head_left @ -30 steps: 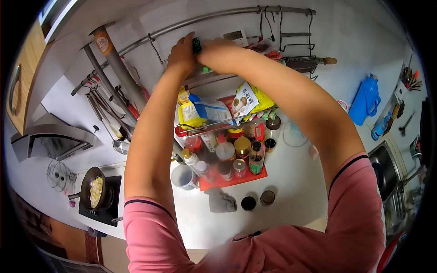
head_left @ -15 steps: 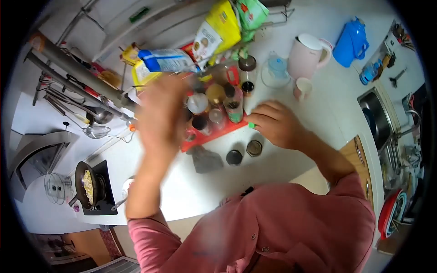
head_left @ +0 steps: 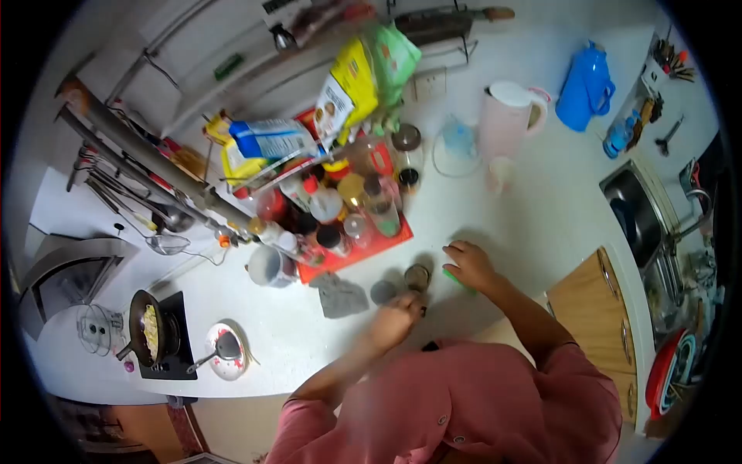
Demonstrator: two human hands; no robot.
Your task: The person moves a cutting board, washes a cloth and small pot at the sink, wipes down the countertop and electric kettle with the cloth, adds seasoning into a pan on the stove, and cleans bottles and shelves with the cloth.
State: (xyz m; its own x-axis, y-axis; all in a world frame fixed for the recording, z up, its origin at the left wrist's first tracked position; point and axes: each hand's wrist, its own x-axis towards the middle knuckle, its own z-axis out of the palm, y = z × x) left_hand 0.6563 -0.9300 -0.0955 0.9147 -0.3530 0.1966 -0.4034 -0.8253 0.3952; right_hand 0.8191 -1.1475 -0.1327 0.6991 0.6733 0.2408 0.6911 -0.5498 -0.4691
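Low over the counter, my left hand (head_left: 396, 319) is closed beside two small round jars, its fingers pinched together; a small dark thing shows at the fingertips but is too blurred to name. One jar (head_left: 417, 277) is open at the top, and the other, greyish jar (head_left: 383, 292) stands to its left. To the right of them, my right hand (head_left: 471, 267) has its fingers curled round a small green object (head_left: 454, 278), mostly hidden under the palm. A crumpled grey cloth (head_left: 342, 298) lies left of the jars.
Bottles crowd a red tray (head_left: 355, 259) behind the jars, with food packets (head_left: 270, 139) above. A white mug (head_left: 272, 267) stands left. A pan (head_left: 149, 329) sits on the stove, near a plate (head_left: 229, 363). At right are a pink kettle (head_left: 506, 124) and a sink (head_left: 638, 205).
Both hands have come down from the high rack to the counter. My left hand swung down to the jars; my right hand moved slightly right and nearer me with the green object.
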